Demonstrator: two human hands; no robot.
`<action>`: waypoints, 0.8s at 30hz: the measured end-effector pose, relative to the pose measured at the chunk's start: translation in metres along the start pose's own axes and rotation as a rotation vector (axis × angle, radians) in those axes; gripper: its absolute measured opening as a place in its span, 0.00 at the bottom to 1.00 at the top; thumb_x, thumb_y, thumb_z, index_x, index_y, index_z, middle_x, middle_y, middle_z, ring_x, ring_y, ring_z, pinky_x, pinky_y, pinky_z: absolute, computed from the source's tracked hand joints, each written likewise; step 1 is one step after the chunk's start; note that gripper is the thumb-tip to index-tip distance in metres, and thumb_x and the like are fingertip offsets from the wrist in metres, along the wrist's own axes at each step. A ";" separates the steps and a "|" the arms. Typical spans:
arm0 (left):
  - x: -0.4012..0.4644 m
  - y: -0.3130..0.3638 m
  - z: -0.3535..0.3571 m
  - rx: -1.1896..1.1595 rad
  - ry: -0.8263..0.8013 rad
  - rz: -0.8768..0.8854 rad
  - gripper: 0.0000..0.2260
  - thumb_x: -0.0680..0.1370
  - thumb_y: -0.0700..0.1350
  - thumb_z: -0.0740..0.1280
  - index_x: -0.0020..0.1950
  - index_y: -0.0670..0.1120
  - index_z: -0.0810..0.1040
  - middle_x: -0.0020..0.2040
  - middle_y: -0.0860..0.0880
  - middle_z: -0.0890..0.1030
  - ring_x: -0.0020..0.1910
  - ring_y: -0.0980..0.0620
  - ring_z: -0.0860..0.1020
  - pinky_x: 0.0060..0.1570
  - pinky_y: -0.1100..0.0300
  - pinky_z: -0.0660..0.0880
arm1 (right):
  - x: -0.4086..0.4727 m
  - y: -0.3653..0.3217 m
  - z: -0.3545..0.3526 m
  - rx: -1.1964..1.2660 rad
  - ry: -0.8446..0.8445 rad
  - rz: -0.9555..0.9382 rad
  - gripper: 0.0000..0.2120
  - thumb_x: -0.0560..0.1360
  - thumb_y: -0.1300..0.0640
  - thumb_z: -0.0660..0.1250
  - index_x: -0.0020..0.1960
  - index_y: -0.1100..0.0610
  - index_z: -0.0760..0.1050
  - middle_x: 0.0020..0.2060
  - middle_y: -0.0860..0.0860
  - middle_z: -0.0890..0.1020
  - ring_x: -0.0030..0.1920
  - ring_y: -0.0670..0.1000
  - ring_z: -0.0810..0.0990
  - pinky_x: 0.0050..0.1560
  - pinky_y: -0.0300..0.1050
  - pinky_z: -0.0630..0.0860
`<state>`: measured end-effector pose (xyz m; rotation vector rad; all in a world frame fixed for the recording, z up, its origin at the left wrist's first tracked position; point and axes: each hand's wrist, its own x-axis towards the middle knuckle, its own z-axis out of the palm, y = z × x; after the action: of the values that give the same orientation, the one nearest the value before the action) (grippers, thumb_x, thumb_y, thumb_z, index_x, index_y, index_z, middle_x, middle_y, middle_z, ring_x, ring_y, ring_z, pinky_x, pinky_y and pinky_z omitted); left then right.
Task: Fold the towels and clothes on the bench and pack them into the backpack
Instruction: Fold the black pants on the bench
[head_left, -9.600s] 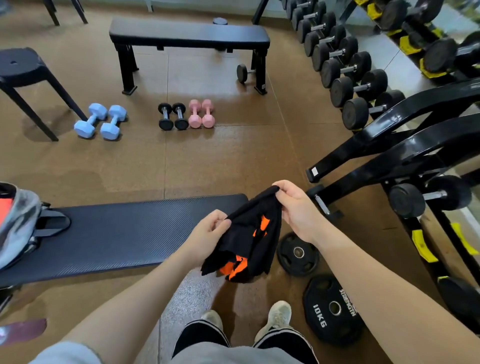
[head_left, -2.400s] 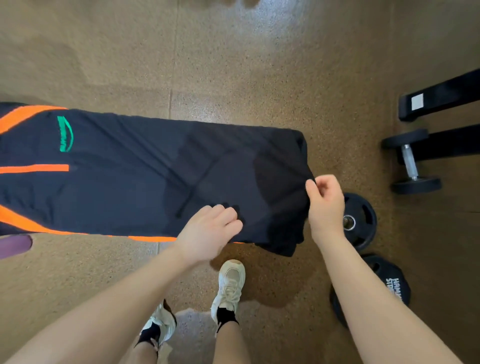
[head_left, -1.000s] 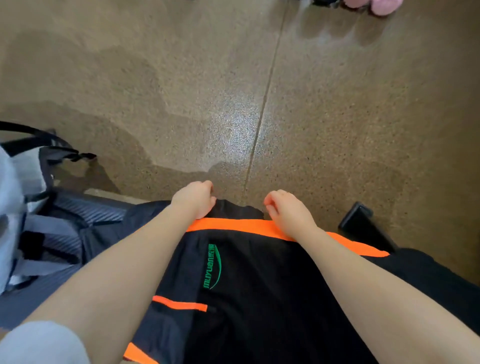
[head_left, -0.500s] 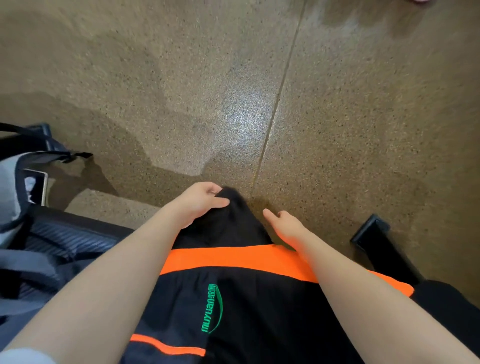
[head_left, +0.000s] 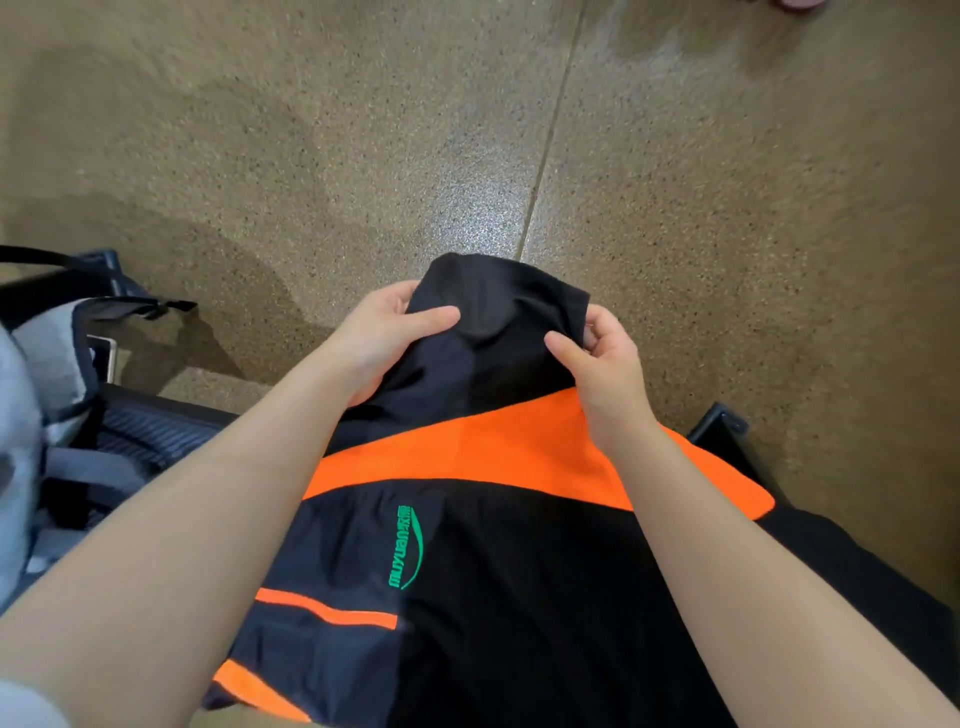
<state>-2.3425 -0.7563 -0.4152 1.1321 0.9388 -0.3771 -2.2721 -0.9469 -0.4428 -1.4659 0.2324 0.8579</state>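
Two hands, left hand (head_left: 382, 340) and right hand (head_left: 605, 364), pinch the far end of the black and orange shirt (head_left: 493, 545) lying on the surface (head_left: 150, 431), beside the backpack (head_left: 47, 364).

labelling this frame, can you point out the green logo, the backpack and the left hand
green logo (head_left: 406, 548): head view, middle of the lettering on the black garment
backpack (head_left: 49, 353): head view, grey fabric near its opening
left hand (head_left: 376, 340): head view, back of the hand, gripping the garment's far edge
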 end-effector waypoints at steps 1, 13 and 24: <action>-0.011 0.004 0.001 0.041 -0.008 0.012 0.10 0.75 0.34 0.65 0.56 0.42 0.77 0.45 0.46 0.83 0.43 0.50 0.81 0.46 0.57 0.78 | -0.013 -0.010 0.000 -0.055 -0.024 -0.044 0.15 0.73 0.73 0.63 0.48 0.53 0.74 0.44 0.49 0.81 0.45 0.41 0.79 0.51 0.35 0.74; -0.164 -0.063 -0.043 1.113 -0.313 0.244 0.18 0.70 0.47 0.68 0.58 0.41 0.77 0.58 0.47 0.79 0.58 0.50 0.76 0.56 0.62 0.69 | -0.199 0.011 -0.002 -1.105 -0.381 -0.124 0.28 0.71 0.62 0.66 0.69 0.51 0.65 0.58 0.52 0.77 0.59 0.52 0.75 0.61 0.48 0.71; -0.183 -0.142 -0.075 1.587 -0.080 0.909 0.15 0.60 0.33 0.59 0.43 0.47 0.71 0.37 0.46 0.75 0.39 0.46 0.68 0.33 0.56 0.67 | -0.246 0.080 0.014 -1.580 -0.279 -0.500 0.22 0.60 0.70 0.74 0.53 0.58 0.78 0.43 0.54 0.81 0.37 0.58 0.79 0.32 0.48 0.74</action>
<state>-2.5790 -0.7828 -0.3635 2.7623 -0.2423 -0.3662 -2.4976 -1.0330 -0.3492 -2.5885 -1.2578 0.7743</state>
